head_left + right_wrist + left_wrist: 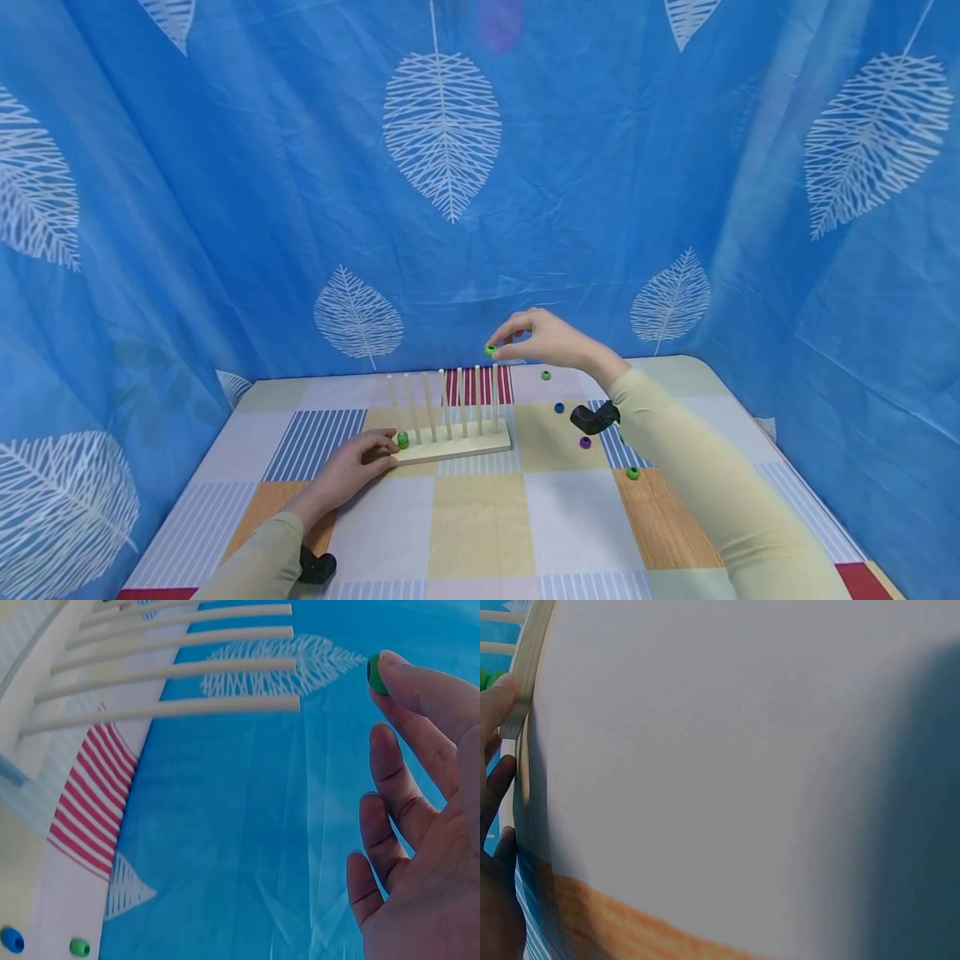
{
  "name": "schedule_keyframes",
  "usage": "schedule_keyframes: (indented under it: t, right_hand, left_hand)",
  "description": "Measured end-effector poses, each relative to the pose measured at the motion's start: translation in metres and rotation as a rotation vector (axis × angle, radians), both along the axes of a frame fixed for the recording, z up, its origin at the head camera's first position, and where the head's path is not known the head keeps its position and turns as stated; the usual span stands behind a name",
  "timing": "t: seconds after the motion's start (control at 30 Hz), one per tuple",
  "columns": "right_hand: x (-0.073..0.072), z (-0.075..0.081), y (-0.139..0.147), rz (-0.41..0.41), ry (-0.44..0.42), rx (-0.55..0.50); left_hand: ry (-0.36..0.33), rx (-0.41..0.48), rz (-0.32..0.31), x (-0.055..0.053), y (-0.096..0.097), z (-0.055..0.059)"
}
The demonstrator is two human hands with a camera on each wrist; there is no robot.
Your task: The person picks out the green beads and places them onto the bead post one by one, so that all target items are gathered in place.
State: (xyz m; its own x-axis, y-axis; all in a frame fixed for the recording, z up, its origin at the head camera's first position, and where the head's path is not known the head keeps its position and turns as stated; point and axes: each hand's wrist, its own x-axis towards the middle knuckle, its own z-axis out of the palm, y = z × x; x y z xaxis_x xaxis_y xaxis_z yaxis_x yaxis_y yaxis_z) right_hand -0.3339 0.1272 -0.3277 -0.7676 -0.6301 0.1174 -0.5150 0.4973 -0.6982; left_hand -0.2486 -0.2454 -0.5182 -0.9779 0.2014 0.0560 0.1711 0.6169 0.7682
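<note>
A pale wooden peg rack (453,446) with several upright pegs stands on the table. Green beads (402,439) are stacked low on its leftmost peg. My left hand (356,462) holds the rack's left end, thumb at the front edge and a finger behind; in the left wrist view its thumb (501,694) lies against the wood. My right hand (551,340) pinches a green bead (377,675) between thumb and index finger, the hole showing. This bead is just above the top of the rightmost peg (292,703), apart from it. The other right fingers are loosely bent.
Loose beads lie right of the rack: a green bead (546,375) at the back, a blue bead (559,407), a purple bead (585,442) and another green bead (633,472). A patchwork cloth (480,525) covers the table. Blue curtains (555,167) enclose the back and sides.
</note>
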Motion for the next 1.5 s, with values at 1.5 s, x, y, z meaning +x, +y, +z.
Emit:
schedule_keyframes:
  t: [1.5]
  right_hand:
    - [-0.013, -0.005, -0.107, 0.24, -0.099, -0.103]
  left_hand:
    - [-0.009, 0.007, -0.001, 0.0, 0.001, 0.003]
